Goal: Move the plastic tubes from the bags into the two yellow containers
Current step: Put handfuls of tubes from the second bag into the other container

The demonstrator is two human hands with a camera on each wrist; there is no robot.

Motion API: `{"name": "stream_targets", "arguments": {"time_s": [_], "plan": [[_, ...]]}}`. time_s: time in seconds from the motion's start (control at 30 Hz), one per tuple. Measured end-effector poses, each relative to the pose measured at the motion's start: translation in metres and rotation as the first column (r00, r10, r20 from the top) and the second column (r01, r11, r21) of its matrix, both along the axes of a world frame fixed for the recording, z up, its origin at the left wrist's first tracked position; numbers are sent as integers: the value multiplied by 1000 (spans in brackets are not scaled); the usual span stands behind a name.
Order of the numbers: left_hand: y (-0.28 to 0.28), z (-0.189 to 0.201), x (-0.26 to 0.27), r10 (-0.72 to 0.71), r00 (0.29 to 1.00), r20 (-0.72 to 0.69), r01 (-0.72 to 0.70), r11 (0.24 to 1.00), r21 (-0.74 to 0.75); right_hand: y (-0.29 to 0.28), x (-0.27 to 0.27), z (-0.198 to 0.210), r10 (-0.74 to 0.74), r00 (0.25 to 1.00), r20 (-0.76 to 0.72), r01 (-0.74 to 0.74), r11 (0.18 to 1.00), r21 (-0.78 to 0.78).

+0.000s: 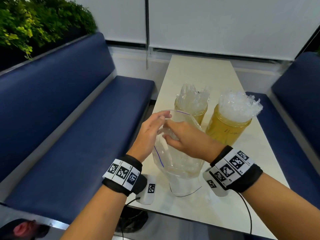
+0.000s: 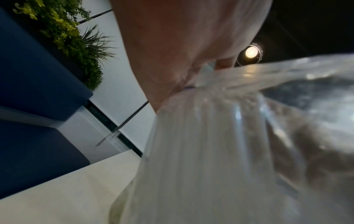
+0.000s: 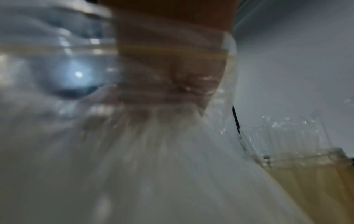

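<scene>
Your hands at the bag's mouth

Your left hand pinches the rim of the clear bag, standing near on the tabletop; your right hand reaches inside, fingers curled round plastic tubes (blurred). Both yellow containers stand just beyond, tubes poking out.

Black wristbands with checkered tags

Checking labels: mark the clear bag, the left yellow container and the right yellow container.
clear bag [image 1: 180, 163], head view, on its lower front wall.
left yellow container [image 1: 199, 116], head view, on its side wall.
right yellow container [image 1: 223, 129], head view, on its front wall.
</scene>
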State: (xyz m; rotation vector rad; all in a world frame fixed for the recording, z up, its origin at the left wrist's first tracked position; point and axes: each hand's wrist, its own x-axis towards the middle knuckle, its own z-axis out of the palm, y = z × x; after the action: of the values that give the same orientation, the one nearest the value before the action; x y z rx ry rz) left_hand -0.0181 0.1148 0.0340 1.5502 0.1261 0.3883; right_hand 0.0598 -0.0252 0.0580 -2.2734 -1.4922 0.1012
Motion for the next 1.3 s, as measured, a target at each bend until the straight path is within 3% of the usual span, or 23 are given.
{"name": "stream_targets", "arguments": {"time_s": [0.17, 0.3, 0.43, 0.57, 0.73, 0.83, 0.93, 1.0, 1.07, 1.2, 1.23, 1.3], "plan": [[-1, -9, -7, -116, 992, -48, 121, 984, 133, 0, 12, 45, -75, 997, -33, 79, 987, 143], [-10, -7, -3, -30, 996, -80, 50, 962, 267, 7, 10, 73, -74, 996, -40, 82, 963, 257], [-20, -6, 7, 38, 999, -10, -34, 968, 249, 18, -5, 92, -18, 1000, -16, 23, 935, 354], [-24, -5, 13, 89, 995, 48, -99, 945, 313, 25, -8, 89, -53, 998, -30, 61, 915, 399], [-24, 5, 11, 89, 980, 175, -145, 930, 337, 26, -2, 61, -112, 961, -253, 199, 915, 352], [-19, -5, 12, 87, 991, 104, -113, 955, 275, 31, -2, 44, -137, 978, -160, 189, 904, 384], [-9, -16, 9, 107, 994, 6, -105, 963, 250, 33, 2, 56, -142, 987, -71, 159, 879, 449], [-2, -21, 6, 149, 988, -38, -134, 955, 265, 30, 12, 78, -136, 974, -181, 216, 800, 560], [5, -26, 4, 180, 982, -62, -156, 949, 272, 24, 26, 107, -152, 958, -244, 282, 660, 696], [16, -35, 2, 198, 978, -67, -172, 944, 283, 7, 71, 148, -235, 950, -206, 283, 370, 885], [18, -36, 2, 202, 977, -69, -175, 942, 286, 4, 85, 150, -291, 939, -181, 279, 343, 897], [21, -35, 2, 208, 976, -69, -179, 937, 299, 4, 112, 146, -433, 892, -131, 307, 367, 878]]}}
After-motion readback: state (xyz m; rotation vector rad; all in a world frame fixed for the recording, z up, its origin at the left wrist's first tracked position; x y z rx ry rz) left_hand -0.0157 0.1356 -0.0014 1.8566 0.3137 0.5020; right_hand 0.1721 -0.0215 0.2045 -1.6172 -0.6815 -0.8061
